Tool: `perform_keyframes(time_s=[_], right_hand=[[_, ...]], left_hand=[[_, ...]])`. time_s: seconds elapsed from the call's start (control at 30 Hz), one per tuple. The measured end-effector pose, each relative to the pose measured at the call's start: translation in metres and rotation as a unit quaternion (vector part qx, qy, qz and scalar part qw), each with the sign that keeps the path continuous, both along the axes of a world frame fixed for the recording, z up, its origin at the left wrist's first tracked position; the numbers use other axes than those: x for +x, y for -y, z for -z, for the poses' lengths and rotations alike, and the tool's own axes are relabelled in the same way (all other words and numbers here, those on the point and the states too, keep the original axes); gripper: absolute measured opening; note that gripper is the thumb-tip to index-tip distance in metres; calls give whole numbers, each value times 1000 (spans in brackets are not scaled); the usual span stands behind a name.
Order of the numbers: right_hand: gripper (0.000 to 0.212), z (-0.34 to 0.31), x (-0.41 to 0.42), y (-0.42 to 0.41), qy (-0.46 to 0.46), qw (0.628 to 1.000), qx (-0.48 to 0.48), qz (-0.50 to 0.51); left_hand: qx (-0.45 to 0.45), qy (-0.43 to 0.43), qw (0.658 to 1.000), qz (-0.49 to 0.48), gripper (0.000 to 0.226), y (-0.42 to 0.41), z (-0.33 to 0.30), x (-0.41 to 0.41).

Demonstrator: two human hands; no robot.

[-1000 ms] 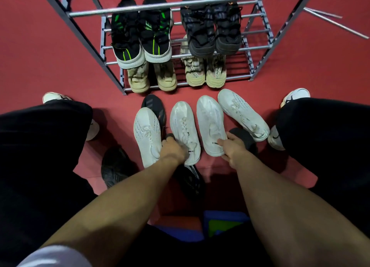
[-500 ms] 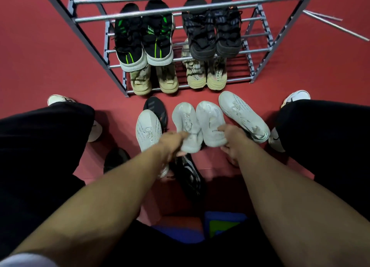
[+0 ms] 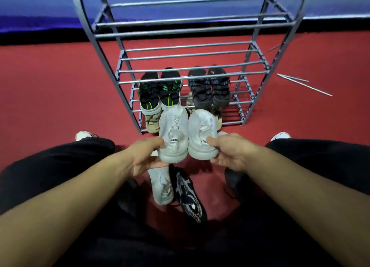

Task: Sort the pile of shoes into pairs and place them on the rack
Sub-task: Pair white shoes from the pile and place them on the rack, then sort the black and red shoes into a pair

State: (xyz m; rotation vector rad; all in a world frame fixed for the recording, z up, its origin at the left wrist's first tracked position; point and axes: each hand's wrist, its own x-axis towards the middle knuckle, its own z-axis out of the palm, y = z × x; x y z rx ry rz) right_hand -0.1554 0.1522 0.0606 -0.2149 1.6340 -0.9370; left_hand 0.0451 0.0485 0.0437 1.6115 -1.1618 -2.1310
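Note:
My left hand (image 3: 144, 156) grips the heel of a white sneaker (image 3: 173, 132), and my right hand (image 3: 230, 150) grips the heel of its matching white sneaker (image 3: 202, 132). Both are held side by side in the air, toes toward the grey metal rack (image 3: 184, 70). On the rack sit a black-and-green pair (image 3: 159, 92) and a dark grey pair (image 3: 209, 88); beige shoes (image 3: 152, 123) on the bottom shelf are partly hidden. On the floor below my hands lie another white sneaker (image 3: 162, 186) and a black patterned shoe (image 3: 189, 198).
I squat on a red floor, my black-trousered knees at both sides and my own white shoes (image 3: 85, 135) (image 3: 280, 135) beside them. Loose metal rods (image 3: 302, 84) lie right of the rack. The rack's upper shelves (image 3: 188, 24) hold nothing. A dark shoe (image 3: 234, 178) lies under my right forearm.
I have lifted the two middle white sneakers off the floor and raised them toward the rack. My head has tilted up, so the rack's upper shelves and the blue wall now show.

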Motion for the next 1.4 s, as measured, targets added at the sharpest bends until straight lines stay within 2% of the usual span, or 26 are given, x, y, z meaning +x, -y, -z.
perform_keyframes(time_s=[0.07, 0.23, 0.4, 0.7, 0.8, 0.9, 0.97, 1.1, 1.17, 1.27, 1.3, 1.4], right_hand=[[7, -17, 5, -12, 0, 1000, -26, -3], [24, -50, 6, -7, -5, 995, -100, -1], [27, -72, -7, 67, -53, 989, -137, -1], [37, -55, -23, 210, -102, 980, -162, 51], [33, -45, -27, 239, -121, 977, -164, 56], [19, -29, -29, 262, -134, 978, -149, 53], [21, -16, -31, 271, -156, 977, -139, 43], [20, 7, -39, 278, -293, 946, -136, -9], [22, 11, -40, 273, -317, 938, -135, -24], [40, 15, -39, 265, -337, 931, -139, -8], [40, 15, -38, 261, -345, 928, -142, 3], [32, 21, -32, 245, -353, 923, -151, 41]], left_hand=[[-25, -24, 999, 0, 31, -7, -17, 9], [-92, -71, 993, -18, 33, -3, -47, 14], [-147, -66, 984, -79, 16, 57, -71, -6], [-196, -49, 973, -109, 17, 188, -55, -39], [-208, -35, 973, -91, 21, 213, -47, -46], [-214, -4, 974, -77, 20, 235, -36, -50], [-215, 18, 975, -60, 19, 243, -30, -51], [-230, 95, 969, -10, 22, 246, -29, -52], [-282, 171, 944, 7, 31, 242, -28, -52], [-419, 360, 833, 35, 48, 225, -22, -56], [-439, 383, 812, 26, 50, 214, -23, -60], [-472, 373, 798, -25, 46, 187, -24, -69]])
